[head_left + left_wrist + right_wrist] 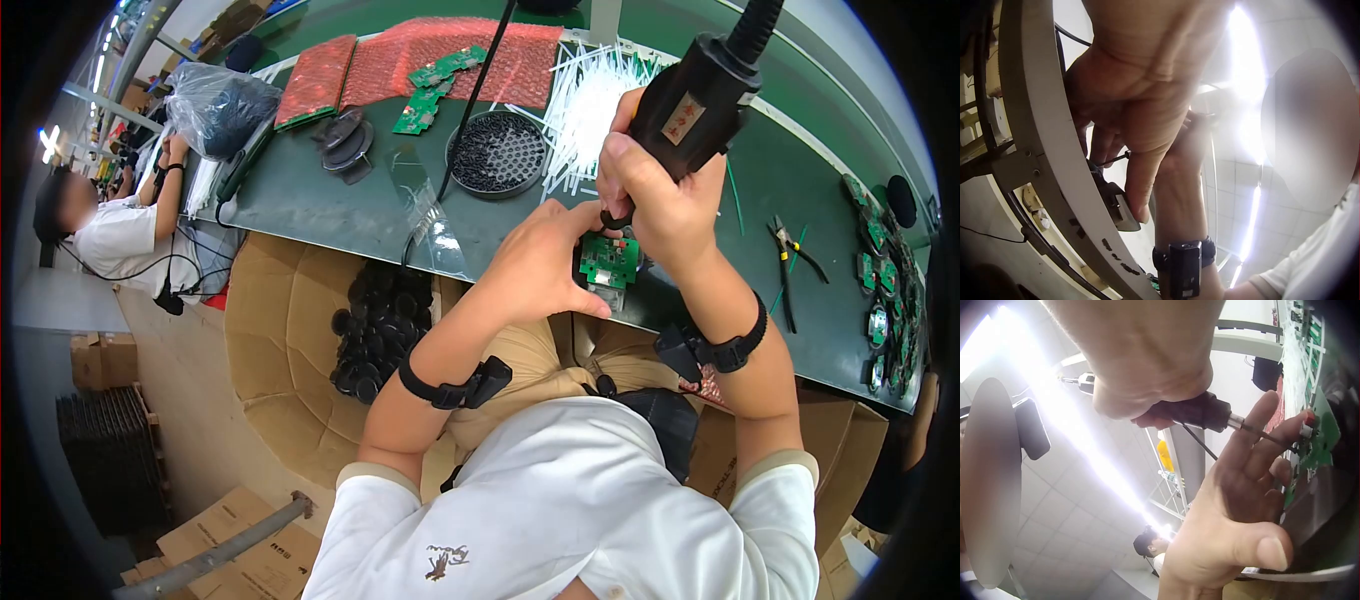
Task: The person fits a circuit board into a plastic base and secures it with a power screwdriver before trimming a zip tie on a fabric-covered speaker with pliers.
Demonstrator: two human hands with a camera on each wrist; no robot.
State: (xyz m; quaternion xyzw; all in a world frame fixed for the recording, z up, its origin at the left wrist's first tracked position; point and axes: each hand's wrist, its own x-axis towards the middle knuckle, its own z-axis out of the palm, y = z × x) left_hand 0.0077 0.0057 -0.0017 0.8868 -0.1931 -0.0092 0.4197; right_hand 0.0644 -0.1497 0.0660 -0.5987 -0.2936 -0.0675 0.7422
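My right hand (pixel 672 205) grips a black electric screwdriver (pixel 690 105), tilted with its cord rising at the top. In the right wrist view the screwdriver's shaft (pixel 1263 433) reaches down to a green circuit board (pixel 1329 434) that carries a red and white part. Across the board (pixel 610 260) spreads my left hand (pixel 535 260), fingers at its far side and thumb at its near edge by the table's front. Seen from the left wrist, the left thumb (pixel 1141 181) presses along a dark block (pixel 1116 209) at the table edge.
Beyond the hands stand a round tray of small black parts (pixel 500 115) and a heap of white sticks (pixel 600 95). Pliers (pixel 783 270) and several assembled boards (pixel 885 290) lie to the right. A box of black discs (pixel 375 330) sits below left; another person (pixel 125 220) works farther left.
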